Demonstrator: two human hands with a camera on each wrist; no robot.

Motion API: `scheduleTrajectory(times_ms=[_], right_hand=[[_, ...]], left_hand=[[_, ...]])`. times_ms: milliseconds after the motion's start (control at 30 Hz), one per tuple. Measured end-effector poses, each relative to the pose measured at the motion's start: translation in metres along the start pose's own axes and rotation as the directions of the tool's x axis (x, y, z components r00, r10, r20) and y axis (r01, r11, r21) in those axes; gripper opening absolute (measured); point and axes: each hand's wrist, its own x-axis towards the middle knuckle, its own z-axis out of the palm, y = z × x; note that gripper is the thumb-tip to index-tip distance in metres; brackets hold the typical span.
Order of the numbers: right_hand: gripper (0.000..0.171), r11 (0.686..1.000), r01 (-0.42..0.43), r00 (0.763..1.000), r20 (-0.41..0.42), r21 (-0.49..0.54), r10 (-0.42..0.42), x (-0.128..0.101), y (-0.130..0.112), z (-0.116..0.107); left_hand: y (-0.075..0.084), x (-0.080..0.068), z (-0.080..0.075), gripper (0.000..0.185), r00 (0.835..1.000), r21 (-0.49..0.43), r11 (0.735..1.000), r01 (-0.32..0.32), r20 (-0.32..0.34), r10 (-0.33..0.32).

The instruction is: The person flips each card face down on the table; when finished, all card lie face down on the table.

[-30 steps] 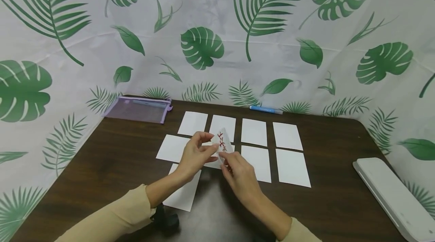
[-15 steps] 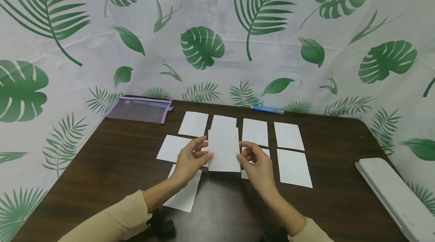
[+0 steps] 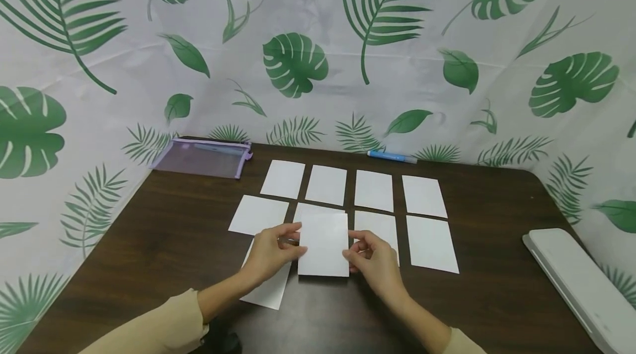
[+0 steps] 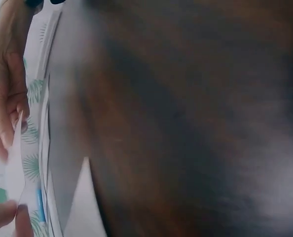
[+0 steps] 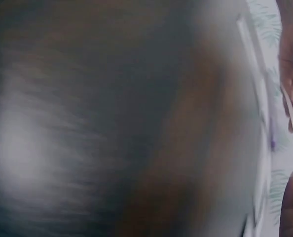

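A white card (image 3: 324,243) with its blank side up is held flat just above the dark table (image 3: 149,243), near the front of a grid of white cards. My left hand (image 3: 272,252) pinches its left edge and my right hand (image 3: 374,259) pinches its right edge. Several other white cards lie face down in rows, such as one (image 3: 282,178) at the back left and one (image 3: 431,243) at the right. Another card (image 3: 270,290) lies partly under my left wrist. In the left wrist view the held card (image 4: 13,168) shows edge on; the right wrist view is blurred.
A purple mesh zip pouch (image 3: 202,158) lies at the back left of the table. A blue marker (image 3: 391,156) lies along the back edge. A white laminator (image 3: 581,282) sits at the right front. A leaf-print cloth (image 3: 318,45) hangs behind and beside the table.
The card showed red marks while both hands turned it over. Now it is blank side up, and both hands have brought it down and nearer to the front of the table.
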Motion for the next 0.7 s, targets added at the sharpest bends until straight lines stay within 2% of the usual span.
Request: scheduleTrajectory(times_ms=[167,333,533,700], right_hand=[[0.029,0.999,-0.044,0.993,0.110,-0.024,0.047,-0.011,0.007,-0.001],[0.024,0.995,-0.023,0.979,0.201,-0.094,0.041,-0.017,0.011,-0.002],[0.020,0.964,0.077,0.978,0.209,-0.253,-0.023,-0.019,0.014,-0.002],[0.021,0.928,0.106,0.981,0.190,-0.357,-0.038,-0.018,0.016,-0.001]], left_hand=[[-0.003,-0.011,-0.004,0.043,0.993,0.149,0.985,-0.085,0.099,0.071],[-0.003,-0.017,-0.006,0.041,0.982,0.228,0.963,-0.145,0.156,0.111],[-0.005,-0.021,-0.005,0.040,0.973,0.282,0.945,-0.166,0.205,0.109],[-0.005,-0.021,-0.005,0.040,0.967,0.317,0.931,-0.183,0.228,0.112]])
